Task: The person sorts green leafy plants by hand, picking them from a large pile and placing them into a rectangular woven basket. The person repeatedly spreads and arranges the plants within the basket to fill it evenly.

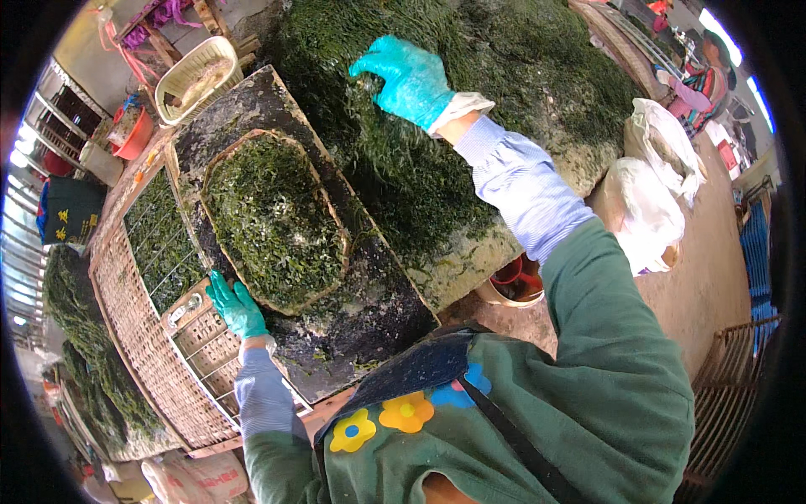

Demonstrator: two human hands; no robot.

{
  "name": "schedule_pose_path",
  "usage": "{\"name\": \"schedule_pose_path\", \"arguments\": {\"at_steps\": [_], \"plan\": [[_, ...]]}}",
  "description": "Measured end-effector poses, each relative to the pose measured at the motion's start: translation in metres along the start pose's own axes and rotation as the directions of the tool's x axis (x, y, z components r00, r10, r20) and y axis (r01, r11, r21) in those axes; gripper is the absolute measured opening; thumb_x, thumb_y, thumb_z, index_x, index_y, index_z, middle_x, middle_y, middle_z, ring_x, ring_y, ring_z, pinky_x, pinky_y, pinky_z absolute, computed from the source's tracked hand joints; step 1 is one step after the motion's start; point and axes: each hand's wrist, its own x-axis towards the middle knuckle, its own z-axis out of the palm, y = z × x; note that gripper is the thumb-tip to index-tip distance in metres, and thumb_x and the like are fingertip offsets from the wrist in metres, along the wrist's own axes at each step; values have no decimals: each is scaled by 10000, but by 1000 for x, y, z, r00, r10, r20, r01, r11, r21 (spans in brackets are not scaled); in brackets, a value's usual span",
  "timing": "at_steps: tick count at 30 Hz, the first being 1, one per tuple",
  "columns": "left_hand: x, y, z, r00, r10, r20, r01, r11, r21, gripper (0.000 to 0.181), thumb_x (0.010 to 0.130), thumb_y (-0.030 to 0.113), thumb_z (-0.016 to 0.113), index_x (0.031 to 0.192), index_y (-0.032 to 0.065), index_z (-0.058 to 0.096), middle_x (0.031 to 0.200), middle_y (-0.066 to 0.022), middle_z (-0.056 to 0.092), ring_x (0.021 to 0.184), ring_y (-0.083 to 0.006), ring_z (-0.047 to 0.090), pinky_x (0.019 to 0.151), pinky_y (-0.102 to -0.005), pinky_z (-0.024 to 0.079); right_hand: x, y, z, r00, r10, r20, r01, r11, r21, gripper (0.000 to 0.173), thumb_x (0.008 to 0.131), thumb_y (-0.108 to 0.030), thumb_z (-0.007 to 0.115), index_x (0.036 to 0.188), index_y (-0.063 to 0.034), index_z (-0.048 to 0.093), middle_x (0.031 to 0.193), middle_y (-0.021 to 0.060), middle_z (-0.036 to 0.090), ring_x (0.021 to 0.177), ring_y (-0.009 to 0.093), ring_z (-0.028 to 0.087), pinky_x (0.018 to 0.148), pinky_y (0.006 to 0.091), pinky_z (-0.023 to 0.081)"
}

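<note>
My left hand [236, 307], in a teal rubber glove, rests with fingers extended by the near left edge of a dark board [378, 302], beside a wooden block with a metal handle [187, 311]. An eight-sided wooden frame [346, 242] lies on the board, filled with chopped green seaweed [271, 220]. My right hand [412, 82], in a teal glove, is over a big heap of dark green seaweed [491, 57], its thumb and fingers curved apart. Whether it touches the heap or holds strands cannot be told. A wire grid [165, 277] with seaweed on part of it lies on a woven mat [135, 309].
A cream plastic basket [196, 82] stands at the board's far corner, an orange bucket [133, 133] beyond it. White sacks [639, 211] and a bucket with a red vessel [513, 283] are at the right. Another person [702, 88] sits at the upper right. More seaweed [94, 353] hangs at far left.
</note>
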Motion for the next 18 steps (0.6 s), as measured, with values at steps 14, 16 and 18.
{"name": "schedule_pose_path", "arguments": {"at_steps": [14,16,18], "plan": [[247,290,-115,942,318,106,167,-172,-971,728,916,591,247,1411,57,257,1411,-198,325,1299,-307,328,1114,-392,141,177,19,-152,738,-81,-670,216,969,120,207,646,-64,617,844,-77,677,844,173,647,813,336,619,729,378,493],[239,365,-130,902,392,179,304,-283,-910,799,875,656,273,1413,64,256,1418,-183,322,1294,-314,332,1112,-397,144,183,35,-156,750,-46,-660,184,973,141,216,648,-65,618,856,-67,677,833,181,647,796,340,623,726,379,494],[219,390,-124,935,246,254,306,-202,-930,830,847,688,308,1408,78,274,1424,-160,319,1294,-307,333,1106,-408,168,179,27,-136,794,75,-604,174,923,343,215,660,-66,613,865,-54,676,815,192,647,771,346,628,722,379,495]]}}
